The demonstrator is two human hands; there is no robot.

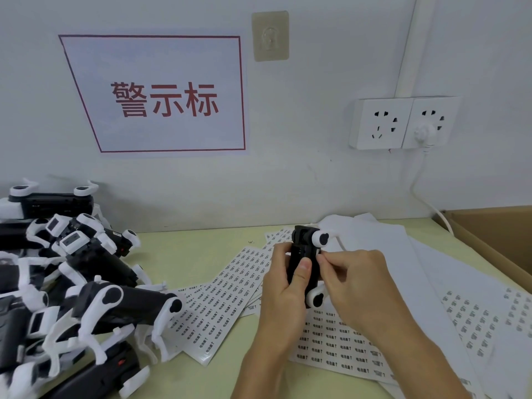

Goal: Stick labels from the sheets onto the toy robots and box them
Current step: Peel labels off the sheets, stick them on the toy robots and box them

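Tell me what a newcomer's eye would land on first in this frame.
Probably the sign with big red characters on the wall, upper left. Next, the two hands at centre: the left hand grips a black toy robot upright while the right hand pinches at its side. A heap of robots crowds the table's left, with label sheets spread beneath the hands.

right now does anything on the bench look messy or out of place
Yes, mildly. The toy robots on the left lie in a tangled heap, some on their sides, and the label sheets are fanned out crookedly, overlapping each other. The hands, left and right, hold one robot above them. No damage shows.
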